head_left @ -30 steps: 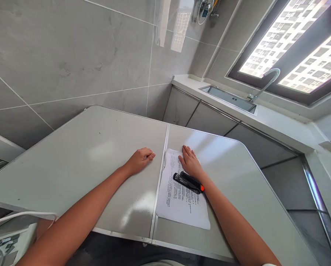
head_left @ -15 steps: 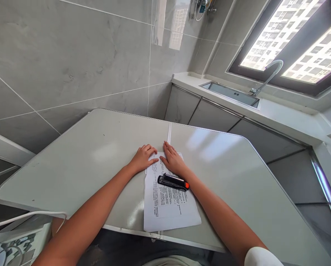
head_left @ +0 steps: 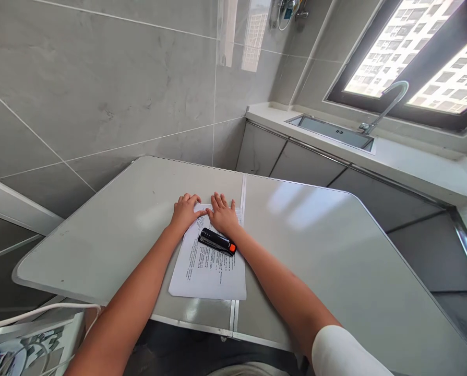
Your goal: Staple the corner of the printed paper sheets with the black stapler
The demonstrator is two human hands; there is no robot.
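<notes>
A printed sheet of paper lies on the grey table, left of the table's centre seam. A black stapler with an orange end rests across the sheet's upper part. My left hand lies on the sheet's top left corner with fingers loosely curled and pressed down. My right hand lies flat on the top edge of the sheet, fingers spread, just beyond the stapler. Neither hand grips anything.
A tiled wall stands behind the table. To the right runs a counter with a sink and a curved tap under a window. A white cable hangs at lower left. The table's right half bears nothing.
Both hands have slid the sheet with the stapler on it leftward, across the table's centre seam. My left hand came from the bare table onto the sheet.
</notes>
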